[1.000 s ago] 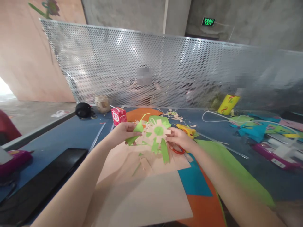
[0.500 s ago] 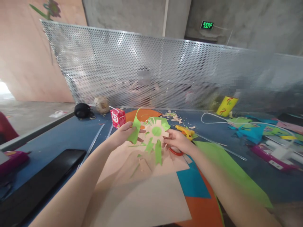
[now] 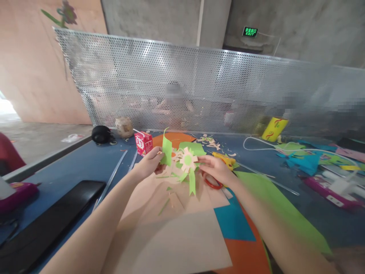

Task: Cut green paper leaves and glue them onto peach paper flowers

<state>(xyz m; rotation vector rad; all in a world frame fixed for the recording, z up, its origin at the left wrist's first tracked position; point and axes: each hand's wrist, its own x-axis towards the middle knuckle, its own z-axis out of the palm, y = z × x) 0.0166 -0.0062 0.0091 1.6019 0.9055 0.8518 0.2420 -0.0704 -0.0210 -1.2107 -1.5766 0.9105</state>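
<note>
My left hand is closed on an upright piece of light green paper that curls to a thin tip at the top. Beside my right hand lies a paper flower with pale peach petals and a round green centre; a notched green ribbon tail hangs below it. The right fingers are stretched out, their tips at the flower's right edge; whether they touch it I cannot tell. Red-handled scissors lie under that hand, partly hidden. Just behind it is a yellow glue gun.
Peach paper sheets, a blue sheet and a long green sheet cover the near table. A red drink carton stands at the back left. A black phone-like slab lies left. A perforated metal screen borders the far edge.
The flower looks smaller and farther away, and the right fingers have straightened at its edge. The green paper in my left hand has turned more upright and moved away from the flower.
</note>
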